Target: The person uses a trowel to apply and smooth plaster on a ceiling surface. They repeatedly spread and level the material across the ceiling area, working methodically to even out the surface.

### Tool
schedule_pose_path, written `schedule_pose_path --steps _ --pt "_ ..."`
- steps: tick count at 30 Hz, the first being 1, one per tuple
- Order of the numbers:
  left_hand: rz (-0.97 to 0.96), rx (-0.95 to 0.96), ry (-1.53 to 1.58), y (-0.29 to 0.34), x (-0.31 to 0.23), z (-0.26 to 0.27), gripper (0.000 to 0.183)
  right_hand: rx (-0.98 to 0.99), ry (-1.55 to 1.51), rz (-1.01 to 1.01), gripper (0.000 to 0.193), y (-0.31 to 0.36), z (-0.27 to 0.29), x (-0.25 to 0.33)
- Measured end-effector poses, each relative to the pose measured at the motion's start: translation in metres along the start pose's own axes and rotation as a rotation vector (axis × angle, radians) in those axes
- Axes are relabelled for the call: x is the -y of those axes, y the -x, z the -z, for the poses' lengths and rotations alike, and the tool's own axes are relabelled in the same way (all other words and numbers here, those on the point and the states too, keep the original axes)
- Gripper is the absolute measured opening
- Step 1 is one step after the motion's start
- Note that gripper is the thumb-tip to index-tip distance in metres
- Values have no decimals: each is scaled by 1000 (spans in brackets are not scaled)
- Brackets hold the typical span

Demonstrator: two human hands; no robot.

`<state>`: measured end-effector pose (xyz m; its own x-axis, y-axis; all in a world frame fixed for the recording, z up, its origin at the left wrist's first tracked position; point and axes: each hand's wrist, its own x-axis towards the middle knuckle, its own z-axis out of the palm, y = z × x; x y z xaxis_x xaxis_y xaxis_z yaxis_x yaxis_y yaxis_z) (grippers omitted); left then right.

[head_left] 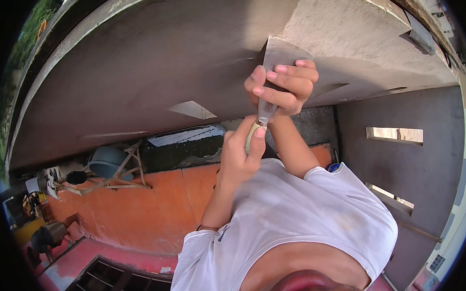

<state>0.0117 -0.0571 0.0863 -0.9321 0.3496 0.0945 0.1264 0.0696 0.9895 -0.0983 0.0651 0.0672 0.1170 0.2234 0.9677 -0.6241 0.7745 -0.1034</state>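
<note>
Both hands are raised, holding a putty knife [271, 98] with a flat metal blade and a pale handle. My left hand [241, 153] is wrapped round the handle, its thumb near the metal collar. Higher up, my right hand [290, 85] grips the blade, thumb on one side and fingers laid across its face. The blade's wide end meets a broad grey plastered surface [169, 54], where a darker area borders a lighter one. Whether the edge presses on the plaster or only hovers close, I cannot tell.
A grey side wall [401, 108] with two slot openings [394, 134] stands at the right. Towards the left, a blue-grey basin [107, 162] rests by a wooden frame [133, 167], against an orange wall [131, 214]. A dark grille [118, 278] lies at the lower left.
</note>
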Motion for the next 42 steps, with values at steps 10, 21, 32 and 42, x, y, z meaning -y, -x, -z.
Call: schedule_pose_path --steps 10,21,32,42 --pt "-121 -10 150 -26 31 -41 32 53 -106 45 33 -2 11 -35" --pt "-130 -12 96 -21 15 -33 42 16 -30 71 37 -3 10 -30" --pt "-150 24 45 -40 3 -7 49 -156 19 110 36 -19 -20 -32" --pt "-130 37 175 -26 9 -40 47 1 -44 41 37 -15 13 -33"
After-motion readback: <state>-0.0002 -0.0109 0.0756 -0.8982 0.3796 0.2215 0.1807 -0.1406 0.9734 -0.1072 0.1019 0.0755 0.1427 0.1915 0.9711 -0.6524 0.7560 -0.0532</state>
